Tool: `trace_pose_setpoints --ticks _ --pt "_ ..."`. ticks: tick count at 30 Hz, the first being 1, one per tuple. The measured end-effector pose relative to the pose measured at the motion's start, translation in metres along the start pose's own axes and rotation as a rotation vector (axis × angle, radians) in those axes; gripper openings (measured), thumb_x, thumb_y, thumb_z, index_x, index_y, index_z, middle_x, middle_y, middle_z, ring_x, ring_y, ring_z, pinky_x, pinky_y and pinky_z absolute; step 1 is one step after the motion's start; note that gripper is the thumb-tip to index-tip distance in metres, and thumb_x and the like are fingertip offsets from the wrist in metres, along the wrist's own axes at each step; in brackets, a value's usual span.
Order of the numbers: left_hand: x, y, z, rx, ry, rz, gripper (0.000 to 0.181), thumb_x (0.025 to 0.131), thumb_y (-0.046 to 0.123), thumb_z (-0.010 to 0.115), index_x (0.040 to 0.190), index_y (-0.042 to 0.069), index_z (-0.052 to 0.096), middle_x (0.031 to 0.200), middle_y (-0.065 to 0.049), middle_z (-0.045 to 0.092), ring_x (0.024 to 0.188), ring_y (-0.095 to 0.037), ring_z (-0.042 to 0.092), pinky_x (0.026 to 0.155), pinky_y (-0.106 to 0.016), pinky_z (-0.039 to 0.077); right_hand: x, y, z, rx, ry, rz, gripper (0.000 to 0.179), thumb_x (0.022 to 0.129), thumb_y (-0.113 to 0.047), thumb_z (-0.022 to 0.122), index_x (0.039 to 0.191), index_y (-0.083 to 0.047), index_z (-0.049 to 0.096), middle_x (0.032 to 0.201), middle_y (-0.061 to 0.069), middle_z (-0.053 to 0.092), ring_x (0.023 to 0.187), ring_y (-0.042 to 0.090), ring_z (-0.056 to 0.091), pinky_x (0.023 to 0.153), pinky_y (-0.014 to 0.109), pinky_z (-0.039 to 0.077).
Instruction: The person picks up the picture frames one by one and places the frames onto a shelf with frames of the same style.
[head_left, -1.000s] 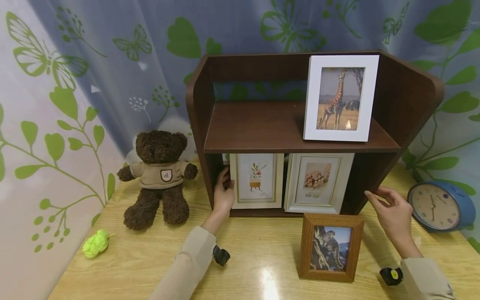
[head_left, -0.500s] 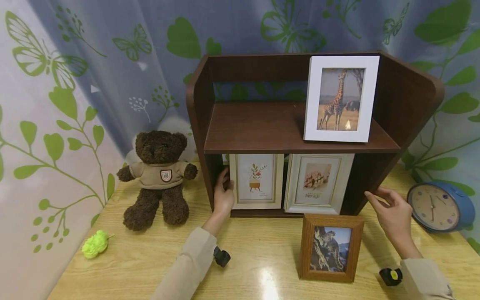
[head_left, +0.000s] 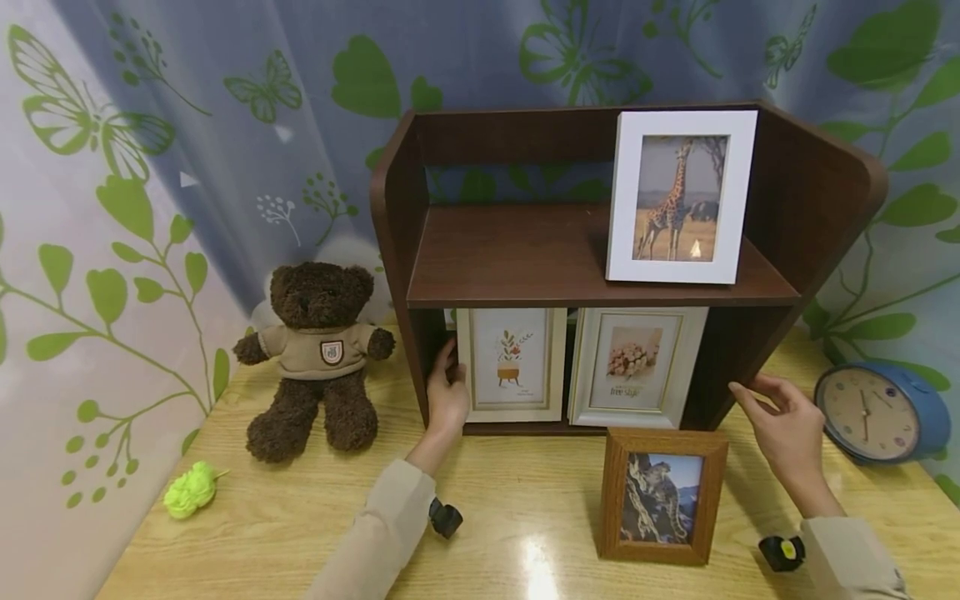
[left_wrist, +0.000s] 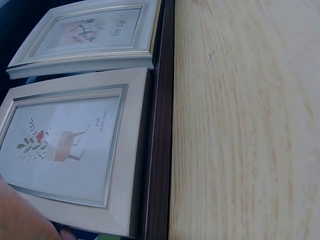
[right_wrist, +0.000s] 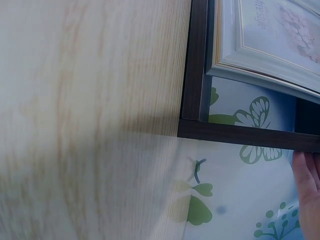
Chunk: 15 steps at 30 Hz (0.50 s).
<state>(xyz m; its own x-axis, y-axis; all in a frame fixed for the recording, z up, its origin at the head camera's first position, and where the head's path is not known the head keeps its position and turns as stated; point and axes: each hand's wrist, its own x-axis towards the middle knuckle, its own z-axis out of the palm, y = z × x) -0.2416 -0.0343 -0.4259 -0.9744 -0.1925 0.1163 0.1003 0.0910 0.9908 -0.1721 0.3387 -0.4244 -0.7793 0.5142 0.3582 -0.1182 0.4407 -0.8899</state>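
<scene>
At the lower left compartment of a dark brown shelf (head_left: 510, 254), my left hand (head_left: 447, 398) grips the left edge of a cream picture frame (head_left: 555, 367) with a potted-plant print. The left wrist view shows the thumb (left_wrist: 20, 217) over the frame's edge and a fingertip (left_wrist: 67, 233) below it, partly hidden. My right hand (head_left: 789, 429) touches the front of the shelf's right side panel with its fingertips. In the right wrist view its fingers (right_wrist: 303, 172) meet that panel's edge. Beside the cream frame stands a white-and-gold frame (head_left: 671, 392) with a flower print.
A white giraffe frame (head_left: 742, 200) stands on the upper board. In front of the shelf is a brown wooden leopard frame (head_left: 613, 500). A teddy bear (head_left: 315, 367) and a yellow-green ball of petals (head_left: 191, 490) are left; a blue clock (head_left: 870, 412) is right.
The cream frame has shifted slightly forward and left, its lower edge nearer the shelf's front, with my left hand on it. My right hand has stayed in place.
</scene>
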Motion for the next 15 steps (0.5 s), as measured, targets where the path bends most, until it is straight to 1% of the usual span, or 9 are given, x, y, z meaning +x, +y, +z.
trace_pose_setpoints --ticks 8,15 --pt "-0.0021 0.0002 -0.0009 0.022 0.000 0.016 0.045 0.100 -0.002 0.041 0.144 0.006 0.038 0.123 -0.024 0.049 0.114 -0.036 0.050 0.095 -0.048 0.044 0.0006 0.0010 0.0000 0.022 0.003 -0.003 0.015 0.083 -0.003 0.072 0.088 -0.016 0.067 0.082 -0.024 0.060 0.080 -0.013 0.059 0.071 0.002 0.046" --pt "-0.0024 -0.0011 -0.0020 0.037 -0.018 0.027 0.045 0.100 0.001 0.040 0.145 0.005 0.037 0.127 -0.024 0.048 0.114 -0.036 0.048 0.093 -0.049 0.045 0.0007 0.0014 0.0001 0.024 -0.006 0.005 0.015 0.083 -0.004 0.072 0.089 -0.016 0.067 0.083 -0.023 0.060 0.081 -0.012 0.059 0.072 0.002 0.046"
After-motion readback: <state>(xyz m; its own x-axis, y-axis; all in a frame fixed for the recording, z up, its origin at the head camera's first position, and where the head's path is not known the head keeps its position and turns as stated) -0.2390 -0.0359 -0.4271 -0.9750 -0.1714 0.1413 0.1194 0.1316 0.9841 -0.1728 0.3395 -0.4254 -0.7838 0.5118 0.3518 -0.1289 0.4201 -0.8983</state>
